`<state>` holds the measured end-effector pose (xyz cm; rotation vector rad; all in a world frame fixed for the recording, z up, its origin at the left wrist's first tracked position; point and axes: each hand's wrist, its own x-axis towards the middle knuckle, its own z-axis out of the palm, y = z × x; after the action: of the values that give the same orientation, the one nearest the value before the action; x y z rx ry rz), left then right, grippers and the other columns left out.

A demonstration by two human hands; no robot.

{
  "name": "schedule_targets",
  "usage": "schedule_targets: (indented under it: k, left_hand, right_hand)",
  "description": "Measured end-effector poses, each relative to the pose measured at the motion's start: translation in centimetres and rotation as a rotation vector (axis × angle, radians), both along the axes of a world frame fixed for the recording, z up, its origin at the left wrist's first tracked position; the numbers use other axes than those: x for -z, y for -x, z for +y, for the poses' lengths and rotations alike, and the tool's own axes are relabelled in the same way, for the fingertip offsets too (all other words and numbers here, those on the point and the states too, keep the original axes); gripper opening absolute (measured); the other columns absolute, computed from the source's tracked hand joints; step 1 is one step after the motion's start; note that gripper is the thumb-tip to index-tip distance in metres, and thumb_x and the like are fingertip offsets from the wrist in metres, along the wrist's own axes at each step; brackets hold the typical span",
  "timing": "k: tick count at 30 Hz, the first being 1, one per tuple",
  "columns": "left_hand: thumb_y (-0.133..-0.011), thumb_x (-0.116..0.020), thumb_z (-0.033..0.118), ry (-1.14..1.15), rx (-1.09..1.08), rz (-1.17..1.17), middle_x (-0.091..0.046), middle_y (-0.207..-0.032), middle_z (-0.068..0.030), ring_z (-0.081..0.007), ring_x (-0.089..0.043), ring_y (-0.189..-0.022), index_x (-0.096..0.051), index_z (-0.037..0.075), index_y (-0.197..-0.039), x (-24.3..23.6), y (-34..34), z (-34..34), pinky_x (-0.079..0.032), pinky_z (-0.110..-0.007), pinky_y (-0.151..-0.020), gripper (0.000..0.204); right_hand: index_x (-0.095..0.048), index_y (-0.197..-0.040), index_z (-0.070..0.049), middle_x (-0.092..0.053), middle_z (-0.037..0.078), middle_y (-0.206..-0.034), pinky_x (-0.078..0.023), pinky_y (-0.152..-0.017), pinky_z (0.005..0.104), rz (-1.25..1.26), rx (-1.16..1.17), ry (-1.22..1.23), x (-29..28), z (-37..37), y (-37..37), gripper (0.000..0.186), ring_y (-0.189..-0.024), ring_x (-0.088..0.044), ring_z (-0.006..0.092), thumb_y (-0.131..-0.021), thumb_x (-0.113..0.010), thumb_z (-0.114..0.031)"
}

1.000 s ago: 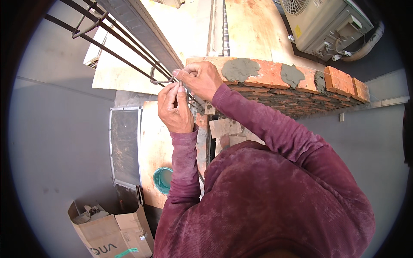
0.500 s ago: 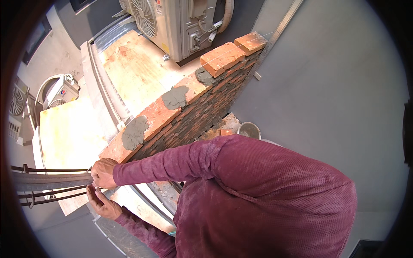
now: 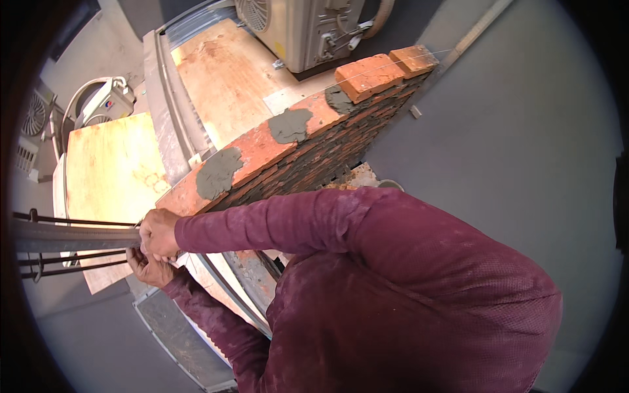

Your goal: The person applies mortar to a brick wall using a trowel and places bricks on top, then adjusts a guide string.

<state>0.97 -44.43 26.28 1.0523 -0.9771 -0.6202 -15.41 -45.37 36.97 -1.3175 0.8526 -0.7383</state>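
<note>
My right hand (image 3: 159,234) is closed at the near left end of a brick wall (image 3: 262,160), against the end of a long grey bar (image 3: 78,236). Just below it, my left hand (image 3: 153,268) is curled with its fingertips pressed up against the right hand. Whatever lies between the fingers is hidden or too small to name. Grey mortar patches (image 3: 219,173) sit on the wall's top course. Two orange bricks (image 3: 370,76) lie at its far end, with a thin string (image 3: 445,51) running over them.
Dark steel rods (image 3: 78,260) flank the grey bar on the left. Wooden boards (image 3: 114,170) lie beyond the wall, beside an air-conditioner unit (image 3: 298,33). A smooth grey wall (image 3: 511,157) stands at right, with a straight strip (image 3: 477,34) along it. A bucket (image 3: 390,185) is partly hidden behind my arm.
My left hand has moved up closer under the right hand, its fingers now more curled. The right hand stays at the bar's end. The whole view has shifted somewhat.
</note>
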Motion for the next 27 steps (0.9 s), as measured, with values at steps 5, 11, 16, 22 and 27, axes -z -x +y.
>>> schedule_targets:
  k: [5, 11, 16, 22, 27]
  left_hand:
    - [-0.083, -0.064, -0.004, 0.073, -0.027, -0.039, -0.062, -0.11, -0.0156, -0.0165, -0.061, -0.097, -0.051, -0.009, -0.122, -3.1, 1.4, 1.2, -0.051, -0.028, -0.085, 0.041]
    - [-0.082, -0.066, -0.002, 0.086, -0.042, 0.025, -0.064, -0.106, -0.0143, -0.0167, -0.063, -0.092, -0.052, -0.007, -0.121, -2.8, 1.5, 1.7, -0.052, -0.026, -0.081, 0.041]
    - [-0.08, -0.07, 0.002, 0.058, -0.064, 0.125, -0.066, -0.103, -0.0126, -0.0169, -0.064, -0.088, -0.055, -0.006, -0.12, -3.0, 3.1, 1.9, -0.053, -0.027, -0.077, 0.043]
    - [-0.085, -0.063, 0.006, 0.101, -0.177, 0.013, -0.066, -0.094, -0.0132, -0.0138, -0.063, -0.074, -0.057, -0.007, -0.115, -3.6, 4.5, 1.8, -0.054, -0.027, -0.066, 0.033]
    - [-0.091, -0.058, 0.008, 0.159, -0.096, 0.14, -0.062, -0.086, -0.0074, -0.0099, -0.056, -0.069, -0.059, -0.004, -0.104, -3.6, 4.4, 1.7, -0.049, -0.025, -0.059, 0.018]
  right_hand:
    - [-0.061, -0.073, 0.002, -0.057, 0.004, -0.058, -0.045, -0.038, 0.0234, -0.121, 0.034, -0.093, -0.5, 1.1, -1.1, 0.022, -0.043, -0.052, 0.009, -0.089, -0.062, -0.013]
    - [-0.063, -0.078, 0.001, -0.056, 0.002, -0.056, -0.043, -0.044, 0.0246, -0.223, 0.055, -0.088, 0.5, 2.2, -1.5, 0.018, -0.046, -0.05, 0.0078, -0.091, -0.059, -0.01]
    - [-0.065, -0.076, 0.003, -0.06, 0.005, -0.057, -0.049, -0.059, 0.0294, -0.157, 0.184, 0.19, 1.5, 2.3, -1.5, 0.017, -0.055, -0.058, 0.0115, -0.087, -0.058, -0.007]
    - [-0.066, -0.085, 0.005, -0.063, 0.005, -0.059, -0.05, -0.058, 0.0284, -0.204, 0.138, 0.074, 1.4, 2.9, -0.9, 0.019, -0.056, -0.061, 0.0121, -0.091, -0.054, -0.009]
    - [-0.065, -0.082, 0.005, -0.065, 0.007, -0.065, -0.052, -0.059, 0.0283, -0.317, 0.025, 0.02, 2.4, 2.3, -0.2, 0.026, -0.062, -0.064, 0.0134, -0.096, -0.054, -0.013]
